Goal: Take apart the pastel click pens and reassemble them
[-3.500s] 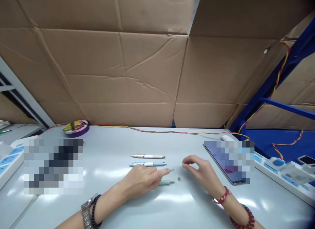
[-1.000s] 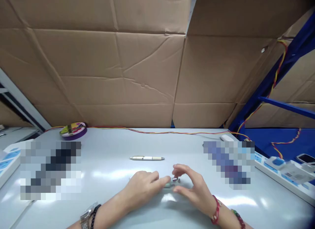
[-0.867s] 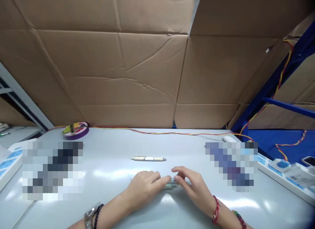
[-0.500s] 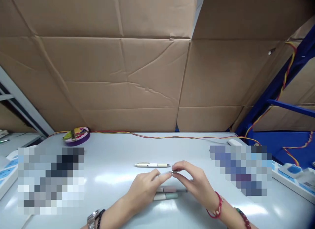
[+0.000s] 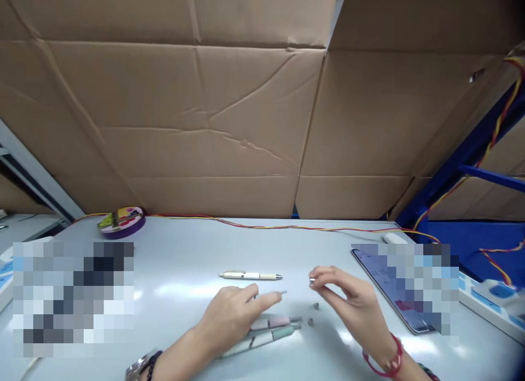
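My left hand (image 5: 232, 318) rests on the white table and pinches a pen body whose thin tip (image 5: 282, 292) pokes out past my fingers. My right hand (image 5: 348, 299) hovers to its right, thumb and forefinger closed on a tiny metal part (image 5: 312, 281). Two more small metal tips (image 5: 316, 305) (image 5: 310, 322) lie on the table between my hands. Two pens, one pink (image 5: 279, 320) and one green (image 5: 266, 337), lie side by side under my left hand. A cream pen (image 5: 250, 275) lies farther back.
A phone (image 5: 385, 285) lies to the right, partly blurred. A power strip (image 5: 488, 307) sits at the right edge. A purple tape roll (image 5: 121, 222) and a red-yellow wire (image 5: 266, 226) lie along the back by the cardboard wall. A blurred patch covers the left.
My hands met over a pen, then drew apart. My right hand has pulled away to the right with a small metal part. Two pens now show under my left hand.
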`<move>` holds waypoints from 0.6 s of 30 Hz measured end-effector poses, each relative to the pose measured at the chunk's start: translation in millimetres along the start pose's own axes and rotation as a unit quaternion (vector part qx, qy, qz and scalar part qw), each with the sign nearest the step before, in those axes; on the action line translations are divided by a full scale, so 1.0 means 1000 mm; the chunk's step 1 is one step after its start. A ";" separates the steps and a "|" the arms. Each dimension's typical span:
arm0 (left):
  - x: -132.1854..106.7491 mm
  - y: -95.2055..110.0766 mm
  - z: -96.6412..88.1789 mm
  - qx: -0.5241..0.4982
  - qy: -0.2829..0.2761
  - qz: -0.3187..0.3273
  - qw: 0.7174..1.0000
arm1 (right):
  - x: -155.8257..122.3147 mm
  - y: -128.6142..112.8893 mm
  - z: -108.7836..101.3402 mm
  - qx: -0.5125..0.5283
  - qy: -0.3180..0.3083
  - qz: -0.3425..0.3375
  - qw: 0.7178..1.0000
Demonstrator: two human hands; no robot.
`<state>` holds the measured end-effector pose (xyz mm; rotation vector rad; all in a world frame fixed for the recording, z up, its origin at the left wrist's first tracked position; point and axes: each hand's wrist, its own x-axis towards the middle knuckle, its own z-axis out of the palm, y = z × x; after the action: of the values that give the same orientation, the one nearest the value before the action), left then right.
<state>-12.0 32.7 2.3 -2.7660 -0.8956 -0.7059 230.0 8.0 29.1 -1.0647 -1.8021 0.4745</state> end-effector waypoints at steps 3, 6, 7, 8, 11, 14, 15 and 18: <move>0.001 -0.002 -0.001 -0.016 -0.066 -0.022 0.997 | 0.005 0.008 -0.012 -0.079 -0.043 0.039 0.995; 0.002 -0.002 -0.001 -0.040 -0.095 -0.037 0.994 | 0.004 0.014 -0.009 -0.162 -0.146 0.053 0.974; 0.002 -0.001 -0.001 -0.045 -0.104 -0.044 0.993 | 0.002 0.015 -0.006 -0.188 -0.170 0.054 0.966; 0.002 -0.001 -0.002 -0.046 -0.113 -0.051 0.991 | 0.001 0.015 -0.002 -0.214 -0.189 0.053 0.957; 0.002 0.001 -0.003 -0.044 -0.131 -0.055 0.989 | -0.003 0.014 0.008 -0.264 -0.216 0.043 0.939; 0.003 0.001 -0.005 -0.041 -0.123 -0.057 0.990 | -0.005 0.011 0.013 -0.274 -0.221 0.034 0.935; 0.003 0.000 -0.005 -0.044 -0.113 -0.061 0.991 | -0.006 0.010 0.013 -0.273 -0.221 0.036 0.936; 0.003 -0.008 -0.002 -0.053 -0.067 -0.093 0.992 | -0.007 0.010 0.012 -0.264 -0.226 0.052 0.936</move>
<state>-15.2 39.8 5.8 -2.8787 -1.1881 -0.6187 225.1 9.3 12.1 -1.5154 -2.3707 0.3157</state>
